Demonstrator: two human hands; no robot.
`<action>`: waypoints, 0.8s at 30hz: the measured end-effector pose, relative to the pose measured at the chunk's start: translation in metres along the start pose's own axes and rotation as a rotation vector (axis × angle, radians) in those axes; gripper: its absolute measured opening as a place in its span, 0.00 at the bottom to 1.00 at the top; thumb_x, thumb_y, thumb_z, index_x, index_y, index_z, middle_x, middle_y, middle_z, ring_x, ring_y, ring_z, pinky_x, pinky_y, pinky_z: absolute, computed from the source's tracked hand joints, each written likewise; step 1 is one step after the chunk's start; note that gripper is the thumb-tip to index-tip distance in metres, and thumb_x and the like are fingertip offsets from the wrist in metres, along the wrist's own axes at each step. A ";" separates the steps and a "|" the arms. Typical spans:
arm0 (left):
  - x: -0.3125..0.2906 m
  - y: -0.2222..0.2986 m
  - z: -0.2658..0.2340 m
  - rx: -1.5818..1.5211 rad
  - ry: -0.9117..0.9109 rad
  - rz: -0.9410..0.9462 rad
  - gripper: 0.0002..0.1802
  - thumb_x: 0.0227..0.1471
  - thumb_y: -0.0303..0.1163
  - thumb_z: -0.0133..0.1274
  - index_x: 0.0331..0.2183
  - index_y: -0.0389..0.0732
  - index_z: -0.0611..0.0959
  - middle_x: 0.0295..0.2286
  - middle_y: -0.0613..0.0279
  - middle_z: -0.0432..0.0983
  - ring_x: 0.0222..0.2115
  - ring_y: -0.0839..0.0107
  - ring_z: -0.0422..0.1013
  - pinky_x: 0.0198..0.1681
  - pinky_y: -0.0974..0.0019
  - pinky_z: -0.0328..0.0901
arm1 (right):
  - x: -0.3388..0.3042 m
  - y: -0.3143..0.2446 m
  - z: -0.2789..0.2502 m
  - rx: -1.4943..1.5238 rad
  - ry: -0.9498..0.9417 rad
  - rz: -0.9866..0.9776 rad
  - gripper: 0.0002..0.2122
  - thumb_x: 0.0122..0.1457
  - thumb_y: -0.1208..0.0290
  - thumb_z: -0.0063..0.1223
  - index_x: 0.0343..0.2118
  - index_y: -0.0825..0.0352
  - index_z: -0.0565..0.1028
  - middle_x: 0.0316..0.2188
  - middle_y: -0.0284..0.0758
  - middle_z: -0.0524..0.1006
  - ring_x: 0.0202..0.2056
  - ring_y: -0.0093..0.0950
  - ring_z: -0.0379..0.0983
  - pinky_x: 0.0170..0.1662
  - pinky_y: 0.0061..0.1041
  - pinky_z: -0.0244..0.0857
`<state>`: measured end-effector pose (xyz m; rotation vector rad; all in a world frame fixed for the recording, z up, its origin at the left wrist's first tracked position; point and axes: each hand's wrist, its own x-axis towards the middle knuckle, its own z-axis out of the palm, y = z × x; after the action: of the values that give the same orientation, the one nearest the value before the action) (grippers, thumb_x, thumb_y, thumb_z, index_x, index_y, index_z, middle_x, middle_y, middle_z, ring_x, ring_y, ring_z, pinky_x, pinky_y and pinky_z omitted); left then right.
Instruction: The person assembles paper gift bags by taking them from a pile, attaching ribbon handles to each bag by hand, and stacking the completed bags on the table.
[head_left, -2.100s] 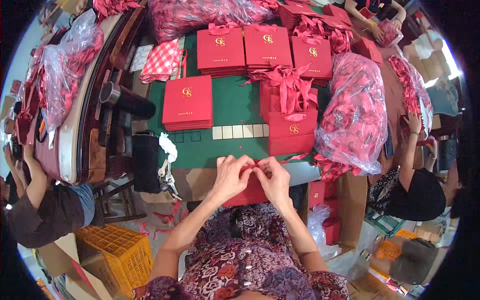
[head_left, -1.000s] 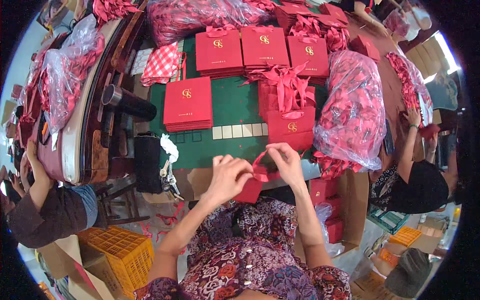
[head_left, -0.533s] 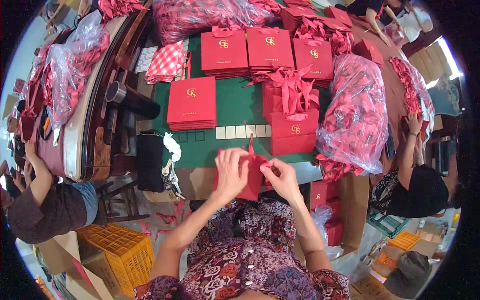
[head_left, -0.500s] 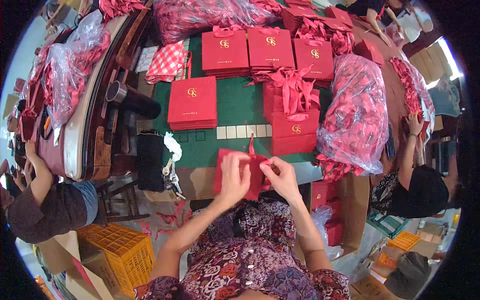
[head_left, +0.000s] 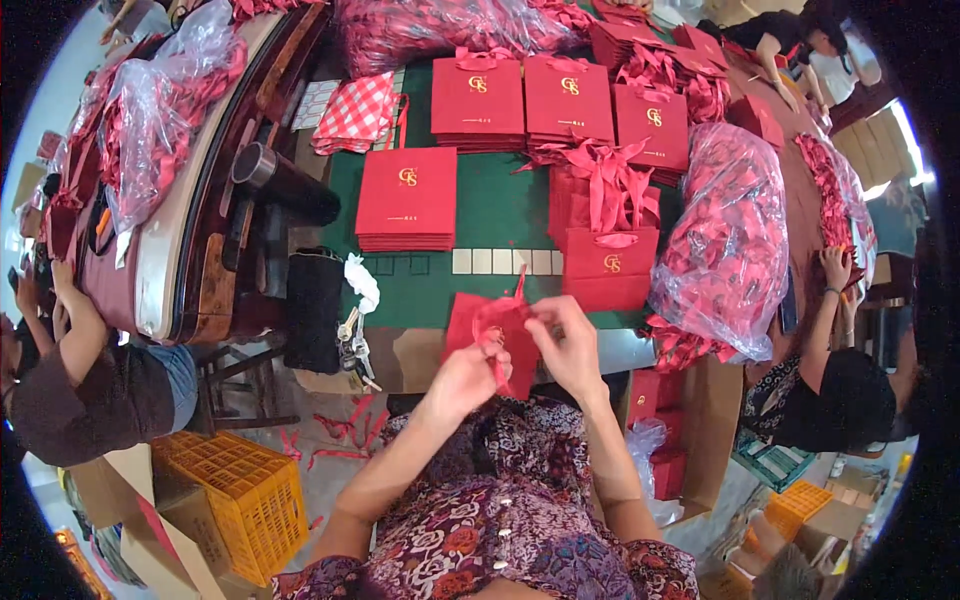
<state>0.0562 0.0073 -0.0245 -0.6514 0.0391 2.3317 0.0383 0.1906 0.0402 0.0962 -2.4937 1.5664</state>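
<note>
At the table's near edge a red paper gift bag (head_left: 463, 325) lies tilted in front of me. A red ribbon (head_left: 492, 318) loops over its upper part. My left hand (head_left: 474, 374) is closed around the ribbon, and an end of it hangs below the fingers. My right hand (head_left: 570, 345) pinches at the bag's right side; what sits between its fingertips, likely ribbon or bag edge, is too small to make out. Just beyond, a finished-looking red bag with ribbon handles (head_left: 610, 275) leans against a bundle of bags with loose ribbons (head_left: 607, 190).
Beyond stand stacks of red bags (head_left: 407, 195) on the green mat (head_left: 400, 295). A clear sack of red ribbons (head_left: 720, 240) is at right. A dark tumbler (head_left: 285, 180), keys (head_left: 352, 340) and black cloth (head_left: 313, 310) lie left. An orange crate (head_left: 240, 500) stands on the floor. Co-workers sit at both sides.
My left hand has moved down toward me and closed around the ribbon, drawing a loop over the bag. My right hand stays by the bag's right side. The view has shifted slightly.
</note>
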 end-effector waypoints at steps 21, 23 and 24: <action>-0.019 0.044 0.030 2.121 0.332 0.822 0.10 0.57 0.36 0.54 0.33 0.38 0.80 0.23 0.58 0.75 0.21 0.61 0.73 0.27 0.61 0.67 | -0.009 -0.008 0.022 0.099 -0.313 0.093 0.06 0.59 0.77 0.58 0.37 0.71 0.76 0.32 0.40 0.79 0.31 0.29 0.78 0.35 0.25 0.71; -0.011 0.051 0.045 2.161 0.289 0.950 0.11 0.51 0.28 0.59 0.39 0.39 0.80 0.35 0.54 0.72 0.34 0.55 0.71 0.37 0.58 0.68 | -0.007 -0.010 0.031 0.054 -0.218 0.255 0.08 0.55 0.73 0.62 0.33 0.70 0.75 0.29 0.41 0.80 0.31 0.37 0.80 0.35 0.30 0.73; -0.006 0.055 0.044 2.258 0.227 1.113 0.14 0.49 0.26 0.59 0.41 0.39 0.80 0.40 0.53 0.70 0.39 0.53 0.70 0.41 0.56 0.68 | -0.006 -0.008 0.036 0.054 -0.218 0.256 0.08 0.55 0.73 0.62 0.33 0.70 0.75 0.29 0.41 0.80 0.31 0.37 0.80 0.35 0.30 0.73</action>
<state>0.0049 -0.0287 0.0087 0.5009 2.9637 1.2592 0.0403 0.1542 0.0307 -0.0501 -2.7214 1.8109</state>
